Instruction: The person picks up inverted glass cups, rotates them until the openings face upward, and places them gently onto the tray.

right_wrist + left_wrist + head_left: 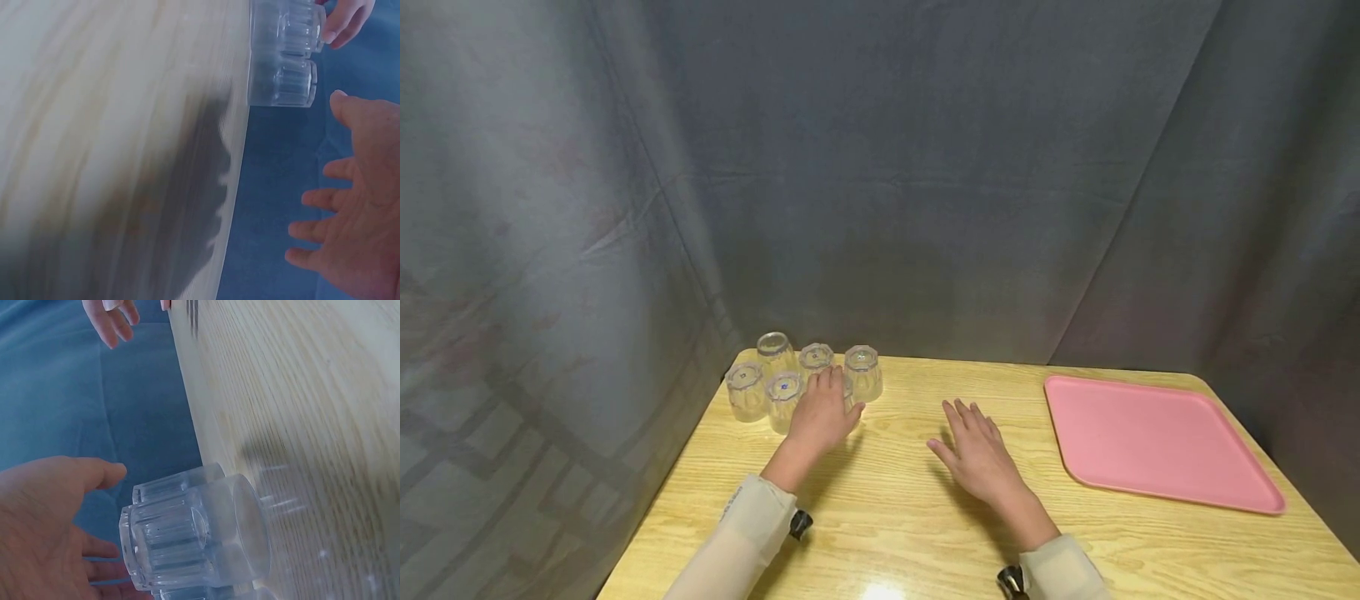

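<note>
Several clear drinking glasses stand close together at the back left of the table, most with their faceted bases up. My left hand (822,414) is over the front right glass of the group, partly hiding it. In the left wrist view the thumb and fingers of my left hand (47,531) are spread beside that glass (194,537), not curled round it. Behind it to the right is another glass (863,375). My right hand (977,454) hovers above the table to the right of the glasses, fingers spread, holding nothing; the right wrist view shows its palm (369,212).
A pink rectangular tray (1165,442) lies on the right side of the wooden table (895,508). Grey curtains (895,183) hang behind the table's back edge and along its left side.
</note>
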The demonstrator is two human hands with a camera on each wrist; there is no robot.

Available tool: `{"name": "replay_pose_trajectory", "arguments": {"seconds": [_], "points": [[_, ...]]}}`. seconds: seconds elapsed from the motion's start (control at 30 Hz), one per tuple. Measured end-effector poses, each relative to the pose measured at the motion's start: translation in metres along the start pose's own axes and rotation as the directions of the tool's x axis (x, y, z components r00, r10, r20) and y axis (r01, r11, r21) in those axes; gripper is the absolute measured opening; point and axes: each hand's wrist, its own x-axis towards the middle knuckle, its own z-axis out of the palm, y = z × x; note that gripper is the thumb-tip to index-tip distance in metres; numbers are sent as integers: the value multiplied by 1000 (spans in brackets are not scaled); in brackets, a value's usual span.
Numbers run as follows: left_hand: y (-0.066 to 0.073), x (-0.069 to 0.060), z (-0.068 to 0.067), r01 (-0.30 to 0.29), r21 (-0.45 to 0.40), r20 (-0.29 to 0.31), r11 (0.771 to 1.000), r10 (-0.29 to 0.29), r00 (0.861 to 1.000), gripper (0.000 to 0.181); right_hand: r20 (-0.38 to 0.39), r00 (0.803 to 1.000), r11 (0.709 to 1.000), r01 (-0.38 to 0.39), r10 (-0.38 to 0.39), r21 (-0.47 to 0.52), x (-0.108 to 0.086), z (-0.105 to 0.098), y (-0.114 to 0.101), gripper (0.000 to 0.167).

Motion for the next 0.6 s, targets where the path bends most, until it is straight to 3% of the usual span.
{"name": "replay_pose_trajectory", "arguments": {"seconds": [0.3, 0.6], "points": [[-5, 3, 2, 27, -1, -18, 1000, -27, 999, 78, 4, 1000, 1000, 4, -4, 4, 3, 4, -6, 73], [-7, 6, -1, 87, 18, 49, 996, -87, 995, 81, 14, 1000, 1000, 6, -7, 27, 7, 8, -14, 72]]}}
